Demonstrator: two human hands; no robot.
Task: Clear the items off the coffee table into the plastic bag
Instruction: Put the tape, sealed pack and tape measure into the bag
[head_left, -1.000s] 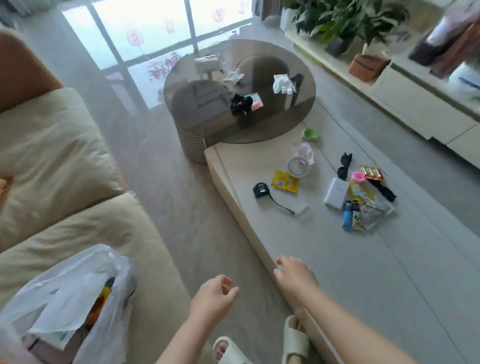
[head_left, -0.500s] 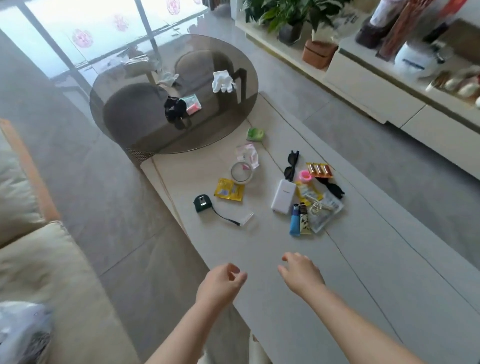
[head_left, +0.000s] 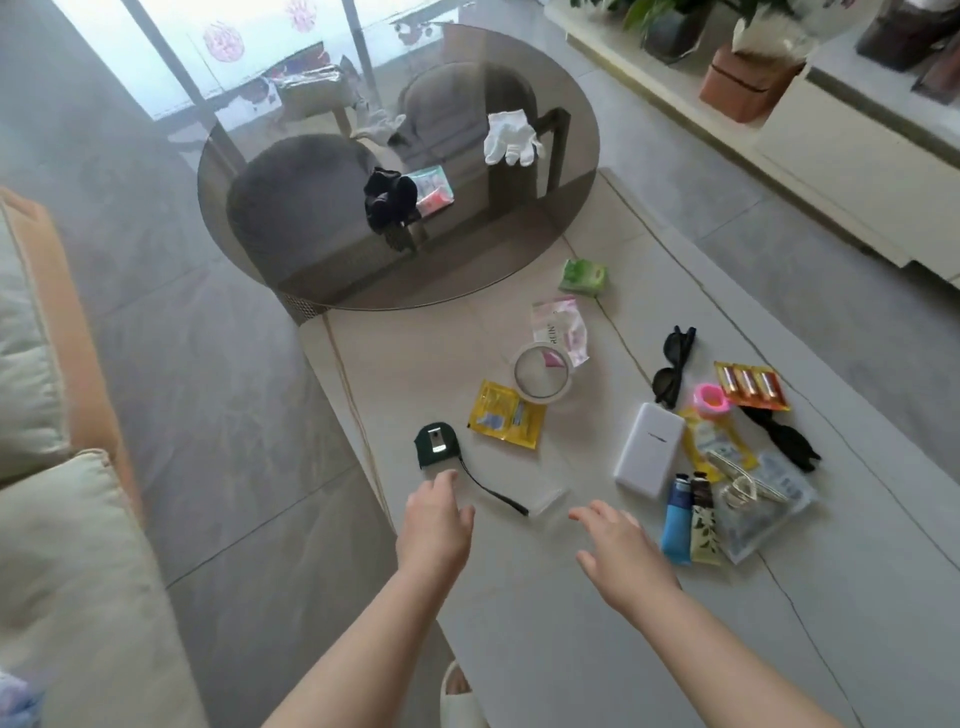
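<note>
Small items lie scattered on the pale coffee table (head_left: 597, 649). My left hand (head_left: 435, 525) reaches out with relaxed fingers, its tips just short of a dark green tape measure (head_left: 436, 445) with a black strap. My right hand (head_left: 618, 545) hovers open over the table, left of a blue tube (head_left: 677, 519) and a white power bank (head_left: 649, 449). Farther off lie a yellow sachet (head_left: 506, 415), a tape roll (head_left: 542, 373), sunglasses (head_left: 672, 366), batteries (head_left: 751, 385) and a clear pouch (head_left: 763, 506). Only a sliver of the plastic bag (head_left: 15, 699) shows at the lower left.
A round dark glass table (head_left: 519, 249) overlaps the far end, holding a white glove (head_left: 511, 137), a black cloth (head_left: 389, 197) and a packet. A cream sofa (head_left: 67, 571) fills the left. A low white cabinet (head_left: 857, 171) with plants runs along the right.
The view has swung right and forward, from the sofa and bag to the table. Both hands have moved out over the table toward the items, the left one near the tape measure.
</note>
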